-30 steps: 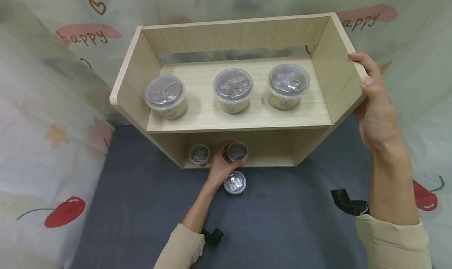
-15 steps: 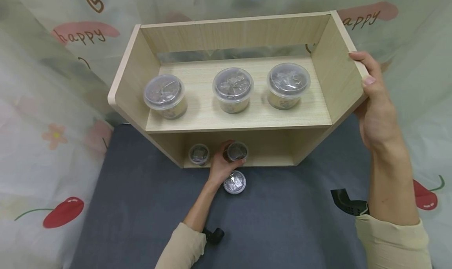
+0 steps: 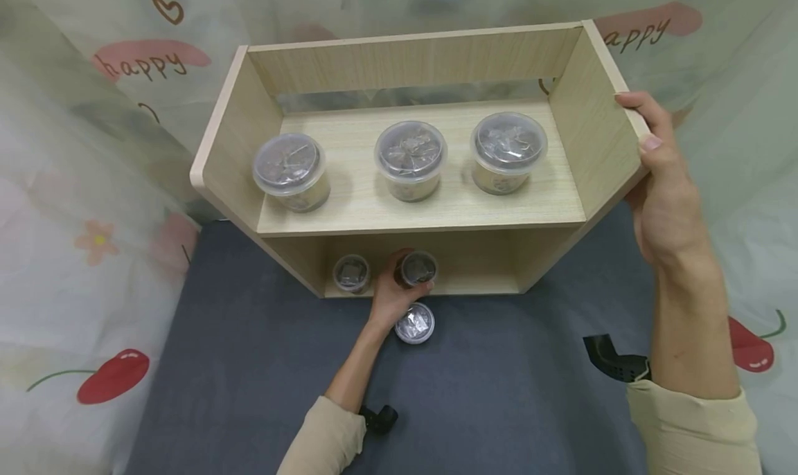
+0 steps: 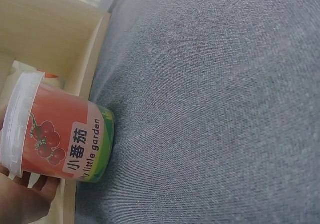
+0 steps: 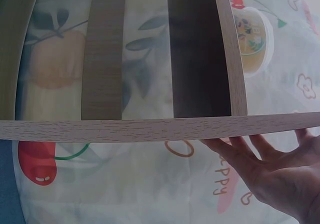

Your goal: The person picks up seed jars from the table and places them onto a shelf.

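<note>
My left hand (image 3: 393,298) reaches to the lower level of a light wooden shelf and grips a small lidded cup (image 3: 418,267) around its side. Just in front, on the cloth, stands another lidded cup (image 3: 414,323). In the left wrist view this tomato-labelled cup (image 4: 67,129) partly covers the left fingers (image 4: 47,186), and the gripped cup cannot be made out there. Another small cup (image 3: 352,273) sits left on the lower level. My right hand (image 3: 667,177) holds the shelf's (image 3: 605,101) right side panel, finger and thumb at its front edge.
Three larger lidded tubs stand in a row on the upper level: a left tub (image 3: 291,170), a middle tub (image 3: 411,160) and a right tub (image 3: 508,151). Grey-blue cloth (image 3: 499,378) covers the table. A printed curtain (image 3: 81,184) hangs behind and at the sides.
Almost nothing differs. The left hand keeps its grip on the cup at the same spot, and the right hand stays on the panel; the left forearm shifts very slightly right.
</note>
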`<state>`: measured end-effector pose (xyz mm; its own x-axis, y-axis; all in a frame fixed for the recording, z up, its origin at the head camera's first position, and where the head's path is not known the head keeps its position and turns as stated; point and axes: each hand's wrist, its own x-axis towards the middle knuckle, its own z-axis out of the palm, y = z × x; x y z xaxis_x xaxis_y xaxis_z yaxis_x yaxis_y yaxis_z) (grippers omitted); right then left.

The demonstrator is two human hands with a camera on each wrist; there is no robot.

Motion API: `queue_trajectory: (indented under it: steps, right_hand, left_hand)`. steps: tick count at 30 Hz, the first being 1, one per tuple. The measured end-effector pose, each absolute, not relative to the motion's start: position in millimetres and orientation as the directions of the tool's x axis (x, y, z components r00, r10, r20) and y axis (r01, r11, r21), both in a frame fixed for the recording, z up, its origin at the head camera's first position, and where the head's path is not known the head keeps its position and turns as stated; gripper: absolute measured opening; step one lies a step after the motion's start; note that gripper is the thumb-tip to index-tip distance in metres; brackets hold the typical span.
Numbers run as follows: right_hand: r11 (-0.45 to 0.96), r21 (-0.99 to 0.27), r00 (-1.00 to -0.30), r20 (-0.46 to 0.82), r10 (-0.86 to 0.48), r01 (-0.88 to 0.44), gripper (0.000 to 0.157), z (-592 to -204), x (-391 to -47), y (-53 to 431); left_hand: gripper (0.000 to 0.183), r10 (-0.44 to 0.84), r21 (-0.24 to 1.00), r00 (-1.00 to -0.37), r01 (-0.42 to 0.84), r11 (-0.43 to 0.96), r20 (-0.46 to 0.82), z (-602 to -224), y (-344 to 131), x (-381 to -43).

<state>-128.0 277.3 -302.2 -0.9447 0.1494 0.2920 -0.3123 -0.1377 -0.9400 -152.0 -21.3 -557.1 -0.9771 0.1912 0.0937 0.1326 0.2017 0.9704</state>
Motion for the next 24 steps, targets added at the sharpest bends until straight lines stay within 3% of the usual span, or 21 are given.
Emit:
queue_trajectory:
  steps: [5,13,24]
  right_hand:
    - [-0.138,-0.941,-0.947,0.288,0.145,-0.308,0.046,-302.6,-127.7,277.1]
    - [-0.130,-0.938,-0.942,0.303,0.143,-0.322,0.046,-303.4,-126.5,277.1]
    - [-0.131,-0.941,-0.945,0.292,0.145,-0.311,0.046,-303.6,-126.7,277.9]
  left_hand:
    - [0.081,0.183,0.968,-0.978,0.136,0.211,0.097,-568.9,-24.8,-153.5]
    - [0.078,0.186,0.988,-0.973,0.145,0.056,0.133,-550.2,-30.0,-137.0]
    - [0.076,0.204,0.997,-0.978,0.052,0.065,0.038,-528.1,-40.8,-112.0]
